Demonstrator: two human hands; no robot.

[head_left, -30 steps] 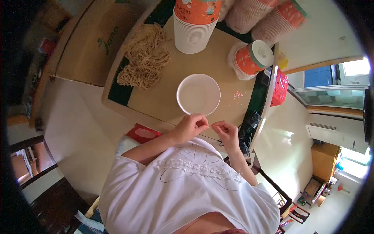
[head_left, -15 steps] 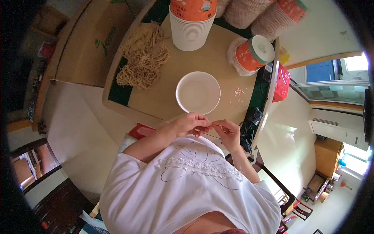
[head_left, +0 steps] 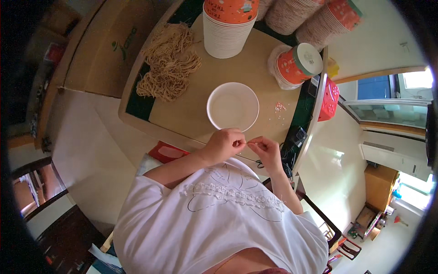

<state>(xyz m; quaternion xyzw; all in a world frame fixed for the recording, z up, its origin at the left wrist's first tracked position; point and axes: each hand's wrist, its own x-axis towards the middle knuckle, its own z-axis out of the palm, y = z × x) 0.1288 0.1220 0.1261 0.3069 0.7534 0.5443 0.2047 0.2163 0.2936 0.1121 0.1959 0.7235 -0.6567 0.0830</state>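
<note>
Just in front of my chest, at the near edge of the table, both hands are raised with fingertips almost meeting. My left hand [head_left: 225, 144] is curled, thumb and fingers pinched together. My right hand [head_left: 267, 153] pinches with thumb and forefinger. Whatever lies between the fingertips is too small to make out. Directly beyond them stands a round white paper tub [head_left: 232, 108], its mouth facing up and nothing visible inside. A tangled heap of tan twine [head_left: 169, 64] lies to the far left. Tiny pink and white bits [head_left: 279, 108] are scattered right of the tub.
A tall stack of white and orange paper tubs [head_left: 228, 39] stands at the back. Orange tubs in plastic wrap [head_left: 292, 66] lie on the right, with more wrapped stacks [head_left: 296, 16] behind. Black cables [head_left: 288, 157] run along the table's right edge. A cardboard box [head_left: 105, 55] adjoins the left.
My left hand has turned and its fingers have curled in more tightly. The right hand has shifted slightly, still pinching. The tub and the twine stay in place.
</note>
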